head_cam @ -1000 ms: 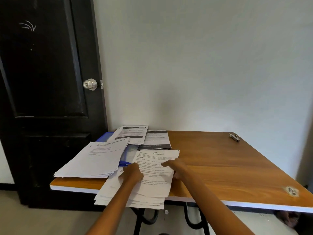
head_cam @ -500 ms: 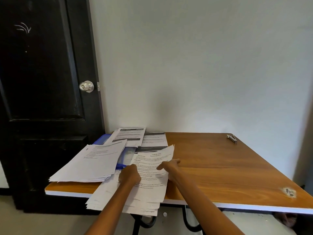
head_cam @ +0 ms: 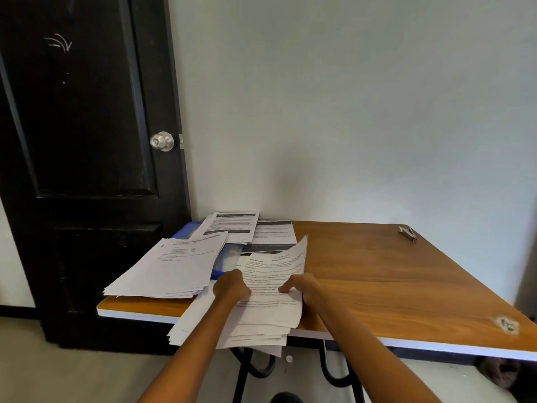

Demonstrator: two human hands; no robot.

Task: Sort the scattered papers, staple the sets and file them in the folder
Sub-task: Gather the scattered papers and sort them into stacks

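A stack of printed papers (head_cam: 261,321) lies at the table's front edge and hangs over it. Its top sheet (head_cam: 279,263) is lifted, the far right corner raised off the stack. My left hand (head_cam: 231,286) rests curled on the sheet's left side. My right hand (head_cam: 299,286) pinches the sheet at its right edge. A second paper pile (head_cam: 171,266) sits to the left. Two sheets with dark header bars (head_cam: 250,231) lie behind, over a blue folder (head_cam: 186,231). A small metal stapler (head_cam: 408,233) lies at the far right of the table.
The wooden table (head_cam: 392,286) stands against a white wall, with a worn patch (head_cam: 507,325) near its front right corner. A black door with a round knob (head_cam: 162,141) is at the left. Black table legs show below the front edge.
The top sheet has been raised from flat on the stack; its far right corner now stands up. Both hands shifted slightly toward the sheet's middle.
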